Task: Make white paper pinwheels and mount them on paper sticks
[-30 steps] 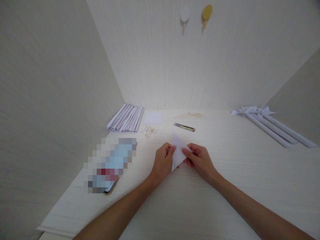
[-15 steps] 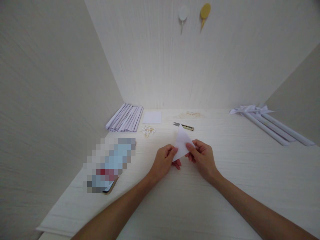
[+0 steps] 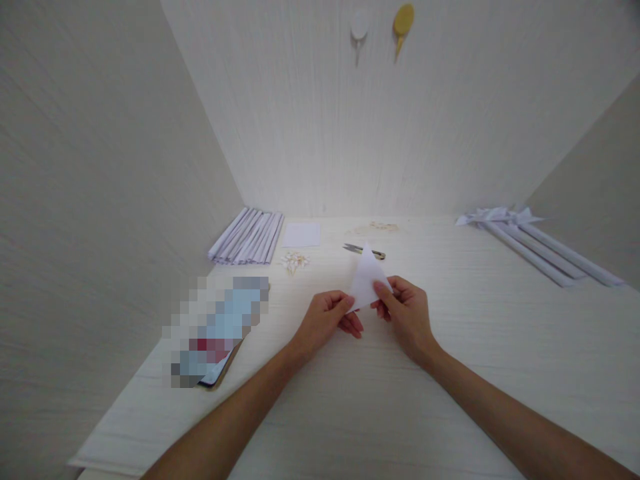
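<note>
A white piece of paper [image 3: 367, 277], folded to a triangle with its point away from me, is held between both hands above the table. My left hand [image 3: 330, 317] pinches its lower left corner between thumb and fingers. The right corner is gripped by my right hand [image 3: 404, 308], thumb on top and fingers curled beneath. Just beyond the paper's tip lie thread snips [image 3: 379, 254], partly hidden by it. The underside of the paper does not show.
On the left are a stack of rolled paper tubes [image 3: 247, 237], a white paper square [image 3: 301, 235], a small pile of white-and-tan bits [image 3: 295, 261] and a partly pixelated phone [image 3: 220, 373]. Longer paper tubes [image 3: 545, 257] lie at right. Two hooks [image 3: 403, 21] hang on the back wall.
The paper has turned slightly, its tip shifting right and a little up relative to the snips. Both hands still hold it, and the whole view has moved slightly.
</note>
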A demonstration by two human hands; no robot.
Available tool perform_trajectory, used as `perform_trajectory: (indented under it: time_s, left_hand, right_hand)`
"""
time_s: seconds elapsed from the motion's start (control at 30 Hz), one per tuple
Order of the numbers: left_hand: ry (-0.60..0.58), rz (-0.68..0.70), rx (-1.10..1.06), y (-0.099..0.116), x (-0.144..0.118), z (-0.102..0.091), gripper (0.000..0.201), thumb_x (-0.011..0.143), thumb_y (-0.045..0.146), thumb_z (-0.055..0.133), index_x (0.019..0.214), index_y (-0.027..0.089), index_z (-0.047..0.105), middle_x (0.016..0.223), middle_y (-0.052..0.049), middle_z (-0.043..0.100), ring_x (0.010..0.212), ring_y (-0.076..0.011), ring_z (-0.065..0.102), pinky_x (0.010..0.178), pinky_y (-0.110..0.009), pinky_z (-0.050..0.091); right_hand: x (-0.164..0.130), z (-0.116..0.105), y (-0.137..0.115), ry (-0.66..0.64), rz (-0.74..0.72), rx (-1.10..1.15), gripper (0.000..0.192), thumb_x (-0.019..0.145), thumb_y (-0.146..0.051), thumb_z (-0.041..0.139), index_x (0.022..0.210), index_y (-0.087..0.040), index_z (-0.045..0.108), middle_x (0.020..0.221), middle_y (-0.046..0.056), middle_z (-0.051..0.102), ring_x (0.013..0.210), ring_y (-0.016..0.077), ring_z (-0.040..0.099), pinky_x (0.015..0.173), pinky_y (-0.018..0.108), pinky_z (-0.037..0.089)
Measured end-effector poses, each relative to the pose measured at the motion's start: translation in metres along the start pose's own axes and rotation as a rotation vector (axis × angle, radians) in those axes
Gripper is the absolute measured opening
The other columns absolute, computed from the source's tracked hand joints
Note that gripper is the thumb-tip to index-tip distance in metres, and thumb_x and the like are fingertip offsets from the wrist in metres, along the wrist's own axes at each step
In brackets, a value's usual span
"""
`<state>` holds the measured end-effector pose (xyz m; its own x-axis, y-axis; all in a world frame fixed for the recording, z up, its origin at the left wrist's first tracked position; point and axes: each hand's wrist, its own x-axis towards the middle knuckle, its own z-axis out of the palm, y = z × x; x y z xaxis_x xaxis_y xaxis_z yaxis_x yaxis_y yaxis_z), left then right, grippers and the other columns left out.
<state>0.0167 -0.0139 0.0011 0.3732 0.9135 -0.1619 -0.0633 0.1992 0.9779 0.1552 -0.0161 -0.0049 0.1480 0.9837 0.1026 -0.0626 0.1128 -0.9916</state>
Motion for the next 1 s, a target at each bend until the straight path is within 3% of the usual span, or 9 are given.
perform_trajectory:
  time_s: [0.83, 1.0]
  left_hand:
    - [-0.028, -0.034, 0.002, 0.0001, -0.0001, -0.0013, 0.032, 0.067, 0.044, 0.054, 0.062, 0.012, 0.050, 0.043, -0.001, 0.057, 0.035, -0.0102, 0.053, 0.039, -0.020, 0.042]
    - [0.001, -0.035, 0.046, -0.0023, -0.0002, -0.0011, 0.034, 0.066, 0.046, 0.052, 0.056, 0.014, 0.047, 0.035, 0.002, 0.052, 0.027, -0.0083, 0.045, 0.031, -0.018, 0.036]
  right_hand:
    - [0.0030, 0.0000, 0.0028, -0.006, 0.045, 0.123, 0.024, 0.065, -0.035, 0.062, 0.059, -0.014, 0.051, 0.040, -0.004, 0.052, 0.030, 0.0031, 0.038, 0.029, 0.014, 0.026]
    - [0.0035, -0.0009, 0.0037, 0.004, 0.032, 0.123, 0.023, 0.066, -0.035, 0.062, 0.060, -0.014, 0.051, 0.039, -0.004, 0.052, 0.030, 0.0028, 0.038, 0.029, 0.013, 0.025]
